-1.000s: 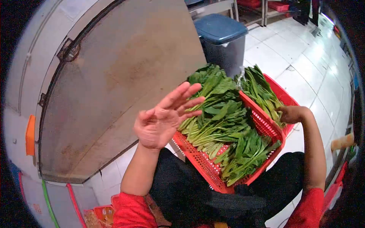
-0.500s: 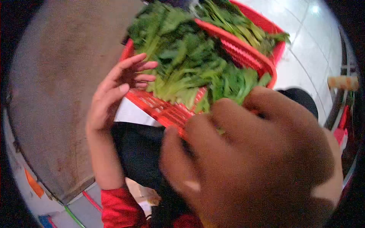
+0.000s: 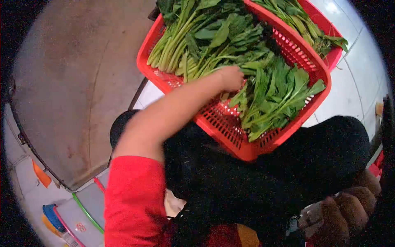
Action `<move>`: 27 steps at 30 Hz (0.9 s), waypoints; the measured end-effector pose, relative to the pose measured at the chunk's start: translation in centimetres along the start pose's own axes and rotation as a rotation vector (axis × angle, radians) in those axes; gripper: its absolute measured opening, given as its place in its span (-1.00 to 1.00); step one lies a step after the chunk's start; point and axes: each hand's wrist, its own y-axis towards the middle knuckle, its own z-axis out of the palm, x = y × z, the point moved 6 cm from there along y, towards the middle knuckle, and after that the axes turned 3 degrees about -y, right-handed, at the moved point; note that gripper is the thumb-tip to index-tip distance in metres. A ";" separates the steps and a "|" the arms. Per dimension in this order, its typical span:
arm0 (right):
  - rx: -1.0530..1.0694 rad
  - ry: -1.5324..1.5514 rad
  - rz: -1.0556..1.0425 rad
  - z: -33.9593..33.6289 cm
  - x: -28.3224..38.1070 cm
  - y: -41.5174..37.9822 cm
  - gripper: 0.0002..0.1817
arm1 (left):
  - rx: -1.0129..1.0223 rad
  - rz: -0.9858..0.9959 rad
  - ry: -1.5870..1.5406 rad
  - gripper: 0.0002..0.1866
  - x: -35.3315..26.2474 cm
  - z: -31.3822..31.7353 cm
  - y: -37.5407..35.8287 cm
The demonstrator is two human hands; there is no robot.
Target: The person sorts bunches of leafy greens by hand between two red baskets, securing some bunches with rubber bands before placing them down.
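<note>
A red plastic basket [image 3: 230,144] with slotted walls holds bunches of leafy greens [image 3: 279,94], their pale stems toward me. My left hand [image 3: 231,79] reaches in over the near rim, fingers curled down on the stems in the middle; its fingertips are hidden. Low at the right edge, my right hand [image 3: 349,210] is dim, with its fingers bent. Beside its fingers is a pale, greyish patch [image 3: 310,218] that I cannot make out.
Behind the basket stands a second red container [image 3: 333,24] with more greens. A brown board-like surface [image 3: 66,82] fills the left. White floor tiles [image 3: 354,78] show at the right. My dark-clothed legs [image 3: 255,181] are below the basket. Coloured-edged items [image 3: 82,214] lie lower left.
My left hand has moved from open beside the basket into the greens, its fingers now curled. My right hand has dropped from in front of the basket to the lower right. The view has shifted.
</note>
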 end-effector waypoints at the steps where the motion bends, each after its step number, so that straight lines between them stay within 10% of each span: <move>1: 0.163 -0.047 0.103 -0.2 -1.4 0.2 -0.78 | -0.011 -0.006 0.011 -0.80 0.3 1.8 1.1; 5: 0.755 -0.390 0.462 0.8 -5.8 1.5 -0.81 | -0.219 -0.043 0.198 -0.79 2.2 4.1 4.1; 9: 1.014 -0.556 0.368 6.6 -10.0 4.3 -0.85 | -0.336 -0.173 0.059 -0.66 4.5 2.5 1.1; 22: 1.220 -0.140 0.308 10.1 -14.3 4.4 -0.83 | -0.411 -0.681 -0.443 -0.62 3.5 -2.8 -0.3; 27: 1.278 -0.141 0.328 10.1 -14.1 4.5 -0.82 | -0.291 -0.095 0.335 -0.68 -0.9 3.4 4.0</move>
